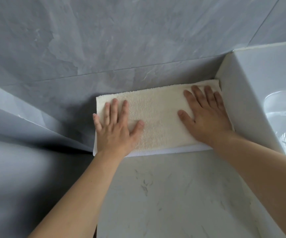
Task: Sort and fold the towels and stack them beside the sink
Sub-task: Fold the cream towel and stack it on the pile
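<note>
**Pressing the folded towel flat beside the sink**

We are laying both palms on the cream towel (157, 117), which is lying folded on the marble counter (173, 194), tucked into the corner where the grey tiled wall (104, 48) is meeting the raised side of the sink (259, 79). Our left hand (114, 129) is resting near the towel's left end with its fingers spread and straight, gripping nothing. Our right hand (205, 115) is doing the same at the right end, just beside the sink. We are judging this as a smoothing press, with 2 flat hands spreading the load so the folds are settling evenly. A white towel (173, 150) is showing as a thin edge under the cream one along the near side, so we are reading this as a stack of at least 2, squared against the wall to keep it neat.
</note>
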Demonstrator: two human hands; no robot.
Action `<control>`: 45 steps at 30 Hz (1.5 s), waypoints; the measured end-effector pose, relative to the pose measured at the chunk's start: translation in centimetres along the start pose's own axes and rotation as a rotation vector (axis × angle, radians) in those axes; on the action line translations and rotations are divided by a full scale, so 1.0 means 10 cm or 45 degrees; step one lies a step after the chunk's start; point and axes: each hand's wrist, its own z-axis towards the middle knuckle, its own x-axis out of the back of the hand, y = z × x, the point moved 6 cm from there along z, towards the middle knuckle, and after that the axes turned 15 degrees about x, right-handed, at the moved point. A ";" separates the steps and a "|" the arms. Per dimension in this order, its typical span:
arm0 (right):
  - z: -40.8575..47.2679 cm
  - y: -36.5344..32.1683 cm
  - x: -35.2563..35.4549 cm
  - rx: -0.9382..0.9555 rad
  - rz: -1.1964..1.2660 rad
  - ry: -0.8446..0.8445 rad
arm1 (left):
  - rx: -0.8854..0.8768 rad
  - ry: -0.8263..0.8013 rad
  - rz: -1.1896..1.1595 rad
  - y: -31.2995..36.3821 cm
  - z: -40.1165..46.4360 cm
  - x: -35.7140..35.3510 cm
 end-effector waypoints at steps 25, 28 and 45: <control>-1.47 -0.74 -0.06 0.280 0.050 0.182 | -0.356 0.203 -0.206 0.26 -1.48 -0.13; -1.81 -0.78 -0.09 0.308 0.066 0.139 | -0.393 0.181 -0.183 0.18 -1.70 -0.17; -3.79 -0.41 0.08 0.527 0.282 0.009 | -0.372 0.151 -0.293 0.94 -3.39 -0.27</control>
